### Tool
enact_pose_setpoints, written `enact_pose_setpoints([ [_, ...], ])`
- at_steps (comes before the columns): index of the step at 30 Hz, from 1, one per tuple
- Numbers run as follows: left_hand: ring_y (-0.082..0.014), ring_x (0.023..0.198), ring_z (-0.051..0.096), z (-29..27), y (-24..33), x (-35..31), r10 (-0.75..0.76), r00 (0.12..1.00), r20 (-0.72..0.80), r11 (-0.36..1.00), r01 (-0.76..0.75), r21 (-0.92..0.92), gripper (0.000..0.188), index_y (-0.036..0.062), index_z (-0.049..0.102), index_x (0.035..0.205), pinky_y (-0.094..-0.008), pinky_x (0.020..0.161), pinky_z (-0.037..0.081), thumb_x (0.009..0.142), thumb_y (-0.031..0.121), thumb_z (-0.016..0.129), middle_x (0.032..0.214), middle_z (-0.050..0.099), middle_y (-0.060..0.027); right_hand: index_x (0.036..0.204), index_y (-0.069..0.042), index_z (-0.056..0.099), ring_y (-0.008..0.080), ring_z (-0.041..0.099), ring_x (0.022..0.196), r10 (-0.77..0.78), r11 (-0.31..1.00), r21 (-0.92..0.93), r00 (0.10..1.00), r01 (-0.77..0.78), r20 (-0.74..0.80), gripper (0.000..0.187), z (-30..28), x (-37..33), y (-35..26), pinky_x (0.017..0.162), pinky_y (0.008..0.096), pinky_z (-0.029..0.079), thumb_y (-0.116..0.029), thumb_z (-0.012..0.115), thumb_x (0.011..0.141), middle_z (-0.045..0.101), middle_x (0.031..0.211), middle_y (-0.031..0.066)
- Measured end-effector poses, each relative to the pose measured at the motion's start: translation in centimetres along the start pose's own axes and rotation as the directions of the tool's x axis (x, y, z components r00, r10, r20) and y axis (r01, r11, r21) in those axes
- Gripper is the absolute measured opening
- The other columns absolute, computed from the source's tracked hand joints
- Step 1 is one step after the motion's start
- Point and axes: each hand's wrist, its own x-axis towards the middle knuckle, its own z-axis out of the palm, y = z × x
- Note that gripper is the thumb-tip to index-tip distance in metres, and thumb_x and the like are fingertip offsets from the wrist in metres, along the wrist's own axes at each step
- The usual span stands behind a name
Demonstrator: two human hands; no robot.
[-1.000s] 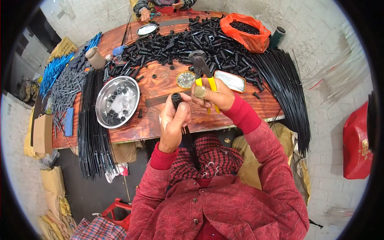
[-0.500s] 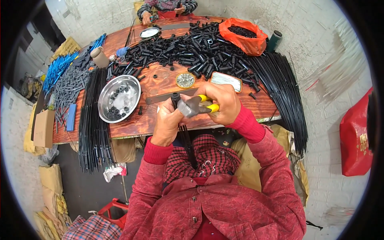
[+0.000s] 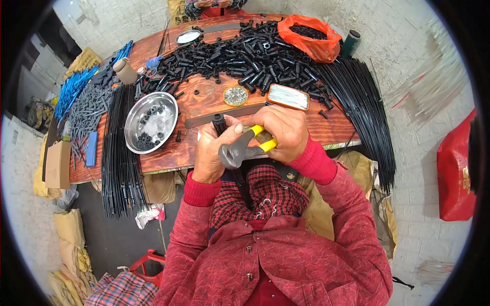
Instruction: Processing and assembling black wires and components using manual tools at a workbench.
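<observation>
My left hand point(image 3: 210, 153) is closed around a black ribbed tubular fitting point(image 3: 219, 122), whose upper end stands out above my fingers. Below that hand, dark rods or a tube point(image 3: 240, 184) hang toward my lap; how they join the fitting is hidden. My right hand point(image 3: 284, 131) grips end-cutting pliers point(image 3: 238, 151) by their yellow handles. The plier head lies across my left thumb side, just below the fitting's top. Whether the jaws bite on anything cannot be seen.
A metal bowl point(image 3: 128, 122) holds small black rings. Nearby are a round tin of small metal parts point(image 3: 225, 97), a tray of thin pale pins point(image 3: 308, 97), a flat metal bar point(image 3: 196, 121), heaped black fittings point(image 3: 224, 64) and long black rods point(image 3: 357, 102). Another person's hands point(image 3: 214, 3) show across the table.
The plier head has come down and toward me, away from the fitting's top, its head tilting lower. The other person's hands have drawn back from the table.
</observation>
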Motion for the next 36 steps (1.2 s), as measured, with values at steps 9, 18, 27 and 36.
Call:
enact_pose_setpoints([
  [9,-0.0039,0.05,0.033,0.2,-0.4,-0.3,0.045,0.994,0.1,0.996,-0.037,-0.086,0.02,0.0039,0.052,0.105,-0.0196,0.047,0.025,0.093,0.018,0.059,0.065,0.044,0.0022,0.089,-0.004,0.061,0.0195,0.06,0.061,0.399,0.889,0.216,0.915,-0.403,0.063,0.026,1.0,-0.8,-0.3,0.055,0.0306,0.045,-0.017,0.075,0.071,0.059,0.069,0.0062],
  [18,-0.0032,0.054,0.026,0.9,-0.4,-0.7,0.175,0.978,0.117,0.977,-0.157,-0.146,0.054,0.0056,0.036,0.14,-0.0184,0.05,0.023,0.099,0.039,0.047,0.064,0.032,0.0058,0.092,-0.003,0.059,0.0046,0.046,0.052,0.652,0.247,0.723,0.663,-0.645,0.368,0.026,3.0,-0.7,-0.3,0.046,0.0199,0.035,-0.028,0.058,0.093,0.053,0.064,-0.0013],
  [27,-0.003,0.053,0.027,1.0,-0.6,-0.6,0.18,0.979,0.1,0.978,-0.168,-0.12,0.049,0.0054,0.04,0.136,-0.0187,0.05,0.023,0.099,0.037,0.047,0.063,0.033,0.0061,0.091,-0.002,0.059,0.0051,0.046,0.051,0.672,0.244,0.708,0.642,-0.662,0.369,0.027,3.0,-0.6,-0.3,0.045,0.0205,0.035,-0.029,0.058,0.093,0.052,0.062,-0.0009],
  [36,-0.0031,0.054,0.027,0.8,-0.7,-0.5,0.168,0.979,0.113,0.98,-0.154,-0.123,0.045,0.0045,0.044,0.131,-0.0192,0.05,0.023,0.1,0.036,0.047,0.064,0.033,0.0059,0.091,-0.002,0.06,0.0053,0.047,0.051,0.661,0.245,0.688,0.637,-0.683,0.397,0.025,2.8,-0.3,-0.2,0.045,0.0206,0.035,-0.027,0.06,0.093,0.053,0.062,-0.0006],
])
